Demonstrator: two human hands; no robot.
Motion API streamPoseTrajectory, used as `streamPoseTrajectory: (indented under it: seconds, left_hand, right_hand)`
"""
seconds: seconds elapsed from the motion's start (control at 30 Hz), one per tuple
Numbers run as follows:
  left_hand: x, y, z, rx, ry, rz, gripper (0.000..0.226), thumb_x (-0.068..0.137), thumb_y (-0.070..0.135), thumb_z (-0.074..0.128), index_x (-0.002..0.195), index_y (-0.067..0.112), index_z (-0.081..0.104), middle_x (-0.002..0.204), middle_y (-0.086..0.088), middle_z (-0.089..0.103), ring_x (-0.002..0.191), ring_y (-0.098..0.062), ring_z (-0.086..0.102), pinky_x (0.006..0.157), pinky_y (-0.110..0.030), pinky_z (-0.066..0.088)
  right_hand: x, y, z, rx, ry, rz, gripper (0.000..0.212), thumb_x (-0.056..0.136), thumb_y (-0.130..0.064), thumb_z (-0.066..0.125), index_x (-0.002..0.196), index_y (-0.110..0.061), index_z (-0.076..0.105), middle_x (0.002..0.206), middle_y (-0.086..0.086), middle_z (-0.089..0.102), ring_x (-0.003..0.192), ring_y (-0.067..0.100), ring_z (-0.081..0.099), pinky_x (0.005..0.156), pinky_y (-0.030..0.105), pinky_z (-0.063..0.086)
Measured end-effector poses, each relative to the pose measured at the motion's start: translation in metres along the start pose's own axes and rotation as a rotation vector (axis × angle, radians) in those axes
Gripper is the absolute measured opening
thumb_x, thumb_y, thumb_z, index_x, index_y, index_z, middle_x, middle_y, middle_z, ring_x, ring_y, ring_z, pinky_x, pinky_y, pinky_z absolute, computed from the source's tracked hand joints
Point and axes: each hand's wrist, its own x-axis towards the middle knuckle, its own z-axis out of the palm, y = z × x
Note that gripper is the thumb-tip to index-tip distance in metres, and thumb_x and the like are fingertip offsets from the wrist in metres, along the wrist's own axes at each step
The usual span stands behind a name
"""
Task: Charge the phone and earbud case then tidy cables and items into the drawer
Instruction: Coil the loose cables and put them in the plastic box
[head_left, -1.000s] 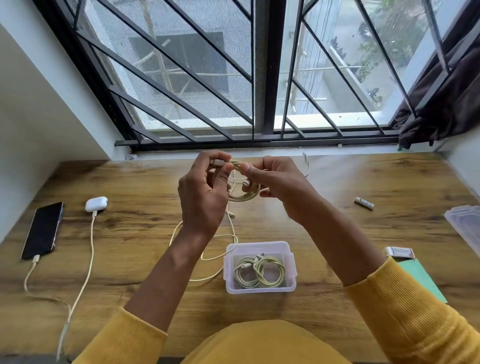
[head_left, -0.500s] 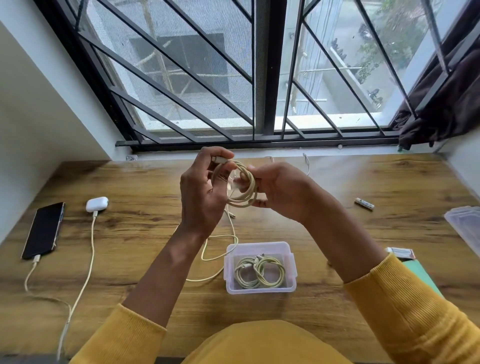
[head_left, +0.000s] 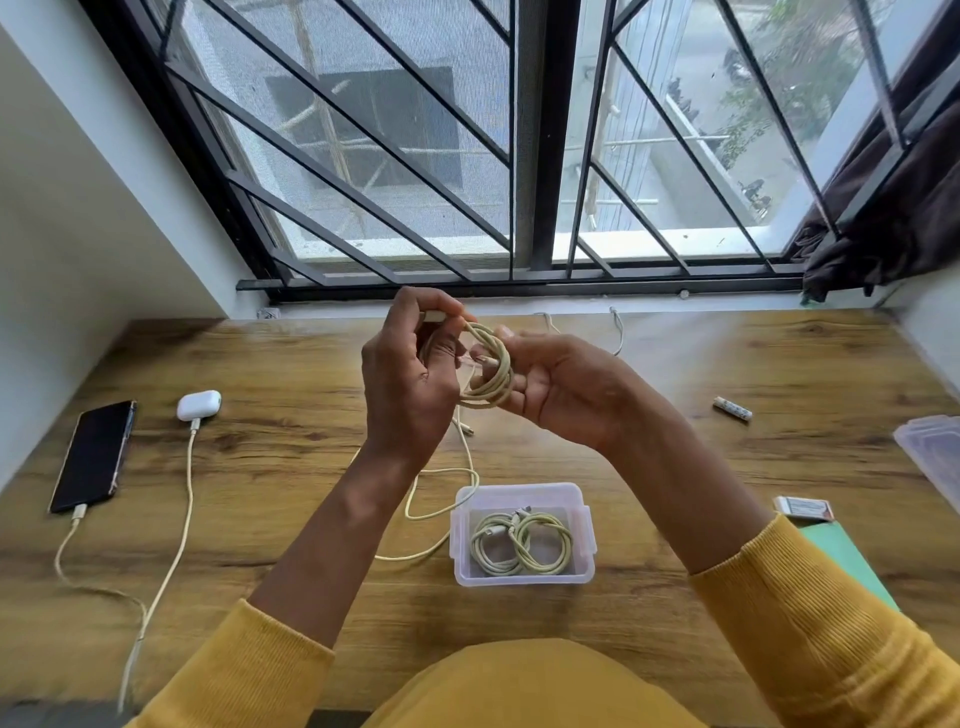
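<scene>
Another loop has gone onto the cable (head_left: 488, 371) coil since a second ago, the left hand (head_left: 408, 384) pinching its plug, the right hand (head_left: 558, 387) gripping the coil above the tabletop (head_left: 727, 467), its tail shorter, nearly ready for the box (head_left: 522, 493).

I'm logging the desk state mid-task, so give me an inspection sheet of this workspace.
Surface: wooden desk, under a barred window.
Job's things: phone and earbud case, each with a cable plugged in; clear box holding coiled cables.
Clutter: battery, small carton, green sheet, lid.
Grippers: left hand and right hand holding a cable coil.
Cables: loose cable beside the box.
Surroundings: dark curtain at right.
</scene>
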Motion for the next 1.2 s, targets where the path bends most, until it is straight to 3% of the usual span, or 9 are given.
streamPoseTrajectory:
  seconds: [0.13, 0.2, 0.3, 0.5, 0.77, 0.9, 1.0, 1.1, 1.2]
  left_hand:
    - [-0.001, -0.001, -0.004, 0.139, 0.067, 0.077, 0.006, 0.102, 0.005, 0.067, 0.106, 0.008, 0.067, 0.093, 0.005, 0.074, 0.081, -0.009, 0.071, 0.072, -0.039, 0.060]
    - [-0.001, -0.002, -0.006, 0.218, 0.102, 0.127, 0.004, 0.102, 0.007, 0.067, 0.106, 0.006, 0.068, 0.093, 0.003, 0.074, 0.081, -0.012, 0.071, 0.072, -0.041, 0.059]
    - [-0.003, -0.002, -0.005, 0.321, 0.124, 0.196, 0.006, 0.103, 0.007, 0.067, 0.107, 0.003, 0.069, 0.092, -0.003, 0.075, 0.080, -0.018, 0.071, 0.070, -0.043, 0.057]
    - [-0.004, -0.005, -0.001, 0.383, 0.128, 0.224, 0.005, 0.103, 0.009, 0.068, 0.106, 0.005, 0.070, 0.088, -0.004, 0.074, 0.076, -0.021, 0.069, 0.066, -0.043, 0.054]
    - [0.002, -0.006, -0.002, 0.235, 0.136, 0.109, 0.007, 0.102, 0.012, 0.069, 0.107, 0.007, 0.069, 0.091, 0.005, 0.075, 0.080, -0.012, 0.073, 0.072, -0.042, 0.059]
    - [0.003, -0.008, 0.001, 0.185, 0.146, 0.040, 0.006, 0.102, 0.015, 0.072, 0.106, 0.010, 0.071, 0.090, 0.009, 0.073, 0.081, -0.009, 0.072, 0.074, -0.040, 0.060]
    - [0.002, -0.008, 0.001, 0.142, 0.122, 0.009, 0.007, 0.101, 0.019, 0.073, 0.106, 0.013, 0.072, 0.089, 0.008, 0.074, 0.079, -0.009, 0.072, 0.074, -0.037, 0.060]
    - [0.000, -0.006, 0.001, 0.047, 0.010, -0.037, 0.008, 0.100, 0.019, 0.075, 0.107, 0.016, 0.073, 0.088, 0.007, 0.074, 0.073, -0.014, 0.073, 0.067, -0.035, 0.061]
    - [0.002, -0.007, -0.002, -0.103, -0.079, -0.142, 0.011, 0.097, 0.013, 0.077, 0.108, 0.012, 0.074, 0.087, -0.001, 0.076, 0.069, -0.019, 0.075, 0.064, -0.037, 0.063]
  right_hand:
    - [-0.003, 0.000, -0.001, -0.126, 0.090, -0.045, 0.015, 0.102, 0.005, 0.054, 0.102, 0.000, 0.068, 0.095, 0.018, 0.073, 0.078, 0.024, 0.075, 0.074, 0.034, 0.066]
    - [-0.004, 0.002, -0.002, -0.255, 0.148, -0.097, 0.013, 0.102, -0.008, 0.062, 0.107, 0.001, 0.071, 0.100, 0.019, 0.074, 0.086, 0.029, 0.074, 0.085, 0.038, 0.064]
    - [-0.005, 0.005, -0.001, -0.436, 0.189, -0.180, 0.038, 0.096, -0.028, 0.075, 0.115, 0.004, 0.070, 0.102, 0.018, 0.073, 0.093, 0.030, 0.070, 0.093, 0.042, 0.056]
    - [-0.002, 0.009, 0.006, -0.516, 0.275, -0.297, 0.025, 0.082, 0.001, 0.084, 0.103, 0.003, 0.070, 0.084, 0.017, 0.075, 0.076, 0.027, 0.075, 0.081, 0.041, 0.064]
    - [0.001, 0.008, 0.000, -0.255, 0.075, -0.257, 0.026, 0.098, 0.003, 0.061, 0.124, 0.002, 0.065, 0.089, 0.013, 0.070, 0.083, 0.022, 0.071, 0.090, 0.036, 0.057]
    - [0.002, 0.007, -0.002, -0.205, -0.029, -0.185, 0.040, 0.088, -0.009, 0.054, 0.125, 0.002, 0.065, 0.087, 0.007, 0.063, 0.083, 0.017, 0.062, 0.090, 0.031, 0.050]
    - [0.001, 0.004, -0.006, -0.225, 0.024, -0.128, 0.035, 0.091, -0.017, 0.049, 0.119, -0.003, 0.065, 0.086, 0.006, 0.061, 0.080, 0.017, 0.058, 0.088, 0.034, 0.048]
    - [-0.002, 0.004, -0.010, -0.311, 0.079, -0.120, 0.015, 0.097, -0.025, 0.064, 0.102, -0.011, 0.068, 0.081, 0.004, 0.061, 0.076, 0.017, 0.061, 0.086, 0.038, 0.052]
    - [0.000, 0.008, -0.015, -0.438, 0.169, -0.161, 0.007, 0.092, -0.002, 0.071, 0.093, -0.007, 0.065, 0.076, 0.006, 0.061, 0.072, 0.020, 0.065, 0.072, 0.036, 0.060]
